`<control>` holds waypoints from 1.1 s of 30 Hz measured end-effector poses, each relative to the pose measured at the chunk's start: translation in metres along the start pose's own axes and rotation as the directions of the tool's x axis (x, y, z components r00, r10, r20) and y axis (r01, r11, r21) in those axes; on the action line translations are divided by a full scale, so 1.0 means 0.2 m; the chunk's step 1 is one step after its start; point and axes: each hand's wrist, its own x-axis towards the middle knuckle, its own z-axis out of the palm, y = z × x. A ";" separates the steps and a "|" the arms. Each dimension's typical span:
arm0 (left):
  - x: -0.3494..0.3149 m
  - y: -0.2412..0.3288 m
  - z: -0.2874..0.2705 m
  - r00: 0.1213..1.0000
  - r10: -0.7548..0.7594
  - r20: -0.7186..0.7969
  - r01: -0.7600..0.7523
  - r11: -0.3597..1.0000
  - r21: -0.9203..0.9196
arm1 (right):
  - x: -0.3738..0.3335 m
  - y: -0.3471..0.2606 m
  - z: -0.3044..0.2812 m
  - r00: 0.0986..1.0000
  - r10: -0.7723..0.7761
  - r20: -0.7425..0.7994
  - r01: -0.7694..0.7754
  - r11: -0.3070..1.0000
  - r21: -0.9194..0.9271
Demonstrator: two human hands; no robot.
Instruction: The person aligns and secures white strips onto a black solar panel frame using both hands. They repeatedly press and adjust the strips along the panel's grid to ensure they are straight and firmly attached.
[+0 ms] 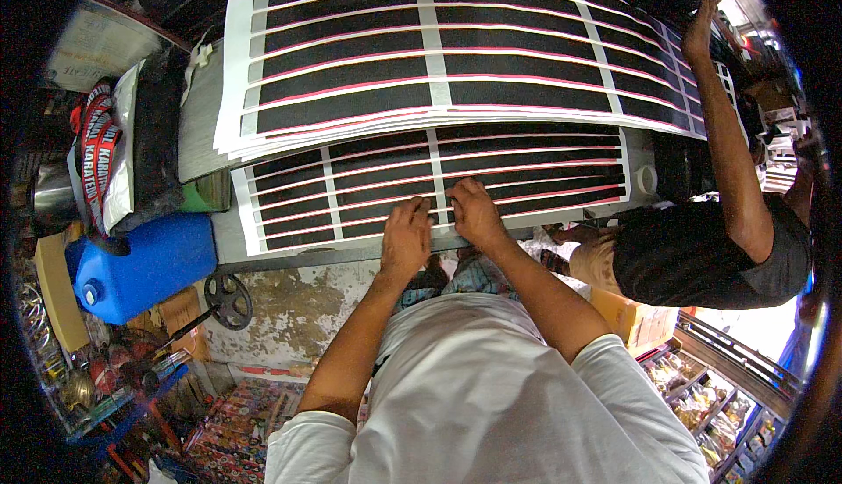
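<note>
A printed sheet (381, 188) with black panels, thin red-and-white lines and pale grey cross bands lies on the grey table in front of me. My left hand (408, 231) rests on its near part with the fingers curled together. Close to its right, my right hand (476, 210) is bunched at the sheet, just right of a grey band. Fingertips of both hands point down at the surface, and whatever they pinch is hidden. Beyond, a stack of larger sheets (351, 59) with the same pattern stands higher, its near edge overhanging the lower sheet's far side.
At the right, a co-worker in a black shirt (702, 256) has one raised hand (700, 28) by the stack's far right corner. A blue jerrycan (149, 265), a black handwheel (230, 302) and a red-and-black lettered strap (98, 146) are at the left. A tape roll (646, 179) lies right of the sheet.
</note>
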 end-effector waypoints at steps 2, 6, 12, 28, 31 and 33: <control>0.04 0.01 -0.01 0.995 -0.069 -0.069 0.067 0.997 -0.027 | -0.02 0.02 0.01 1.000 0.007 -0.013 -0.007 1.000 0.000; 0.11 -0.01 0.03 0.985 -0.059 -0.162 0.049 0.997 -0.062 | 0.00 -0.02 0.00 0.998 0.056 -0.010 -0.056 0.998 0.011; 0.11 -0.02 0.05 0.986 -0.074 -0.148 0.064 0.995 -0.072 | 0.00 0.00 0.02 0.998 0.053 -0.019 -0.053 0.999 0.012; 0.11 -0.03 0.05 0.989 -0.095 -0.117 0.087 0.994 -0.072 | 0.00 -0.01 -0.01 0.999 0.051 -0.005 -0.051 0.999 0.005; 0.11 -0.02 0.05 0.989 -0.103 -0.109 0.095 0.992 -0.080 | 0.00 -0.01 0.00 0.998 0.055 -0.012 -0.055 0.998 0.025; 0.12 -0.02 0.04 0.986 -0.104 -0.132 0.090 0.990 -0.109 | 0.00 -0.01 0.00 0.996 0.074 -0.047 -0.073 0.997 0.037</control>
